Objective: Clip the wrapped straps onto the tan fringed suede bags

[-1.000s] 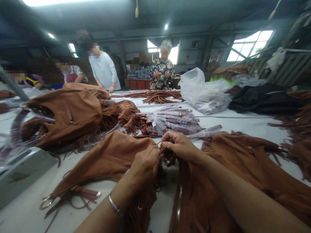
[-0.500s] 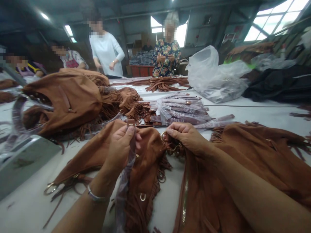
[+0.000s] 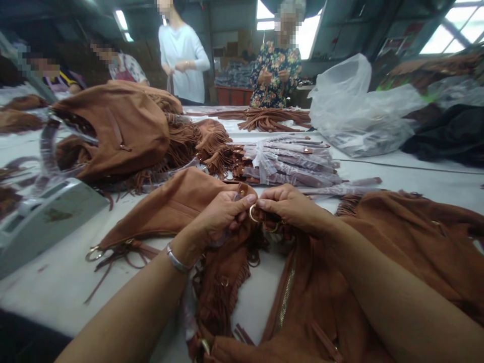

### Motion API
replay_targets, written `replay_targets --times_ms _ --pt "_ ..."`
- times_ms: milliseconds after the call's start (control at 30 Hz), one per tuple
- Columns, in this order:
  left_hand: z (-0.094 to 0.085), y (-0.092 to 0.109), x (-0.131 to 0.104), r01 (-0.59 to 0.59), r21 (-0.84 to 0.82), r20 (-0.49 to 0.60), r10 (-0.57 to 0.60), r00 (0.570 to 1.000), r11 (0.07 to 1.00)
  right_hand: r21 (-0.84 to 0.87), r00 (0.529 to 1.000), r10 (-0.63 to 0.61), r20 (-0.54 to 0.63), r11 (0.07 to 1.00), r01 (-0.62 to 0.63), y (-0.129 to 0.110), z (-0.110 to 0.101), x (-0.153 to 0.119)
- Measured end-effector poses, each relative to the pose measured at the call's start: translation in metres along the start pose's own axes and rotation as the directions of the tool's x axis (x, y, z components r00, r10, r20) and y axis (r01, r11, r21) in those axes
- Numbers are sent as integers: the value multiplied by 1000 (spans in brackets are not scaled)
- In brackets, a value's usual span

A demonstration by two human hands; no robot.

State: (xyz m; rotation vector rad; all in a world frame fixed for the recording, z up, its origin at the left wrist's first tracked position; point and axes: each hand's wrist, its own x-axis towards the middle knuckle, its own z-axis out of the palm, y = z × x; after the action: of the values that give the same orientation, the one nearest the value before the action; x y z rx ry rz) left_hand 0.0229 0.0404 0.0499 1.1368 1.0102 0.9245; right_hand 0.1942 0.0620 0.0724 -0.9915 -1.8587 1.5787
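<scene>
Between my thumb and fingers, my left hand (image 3: pixel 229 214) pinches the end of a brown bag strap (image 3: pixel 242 190), which carries a small metal stud. Thin plastic film wraps the strap below that hand. My right hand (image 3: pixel 289 207) is closed on a gold metal ring (image 3: pixel 253 213) at the end of a brown suede bag (image 3: pixel 325 302) with a gold zipper (image 3: pixel 287 295). The two hands almost meet, the strap end right beside the ring. Under my left hand lies another brown fringed bag (image 3: pixel 181 201), with its own ring (image 3: pixel 94 253) at the left.
Film-wrapped straps (image 3: pixel 291 164) lie bundled beyond my hands. More brown bags (image 3: pixel 124 131) are heaped at the left, by a grey-green machine (image 3: pixel 56 217). A translucent plastic bag (image 3: pixel 355 116) sits at the right. Co-workers (image 3: pixel 185 60) stand across the table.
My left hand has moved right with the strap end, up to the ring in my right hand. The view has shifted, and the gold ring now shows more clearly.
</scene>
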Motion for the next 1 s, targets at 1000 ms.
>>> replay_targets --times_ms 1000 --pt "-3 19 10 104 32 197 -108 974 994 -955 935 -343 -94 297 13 6 23 -18"
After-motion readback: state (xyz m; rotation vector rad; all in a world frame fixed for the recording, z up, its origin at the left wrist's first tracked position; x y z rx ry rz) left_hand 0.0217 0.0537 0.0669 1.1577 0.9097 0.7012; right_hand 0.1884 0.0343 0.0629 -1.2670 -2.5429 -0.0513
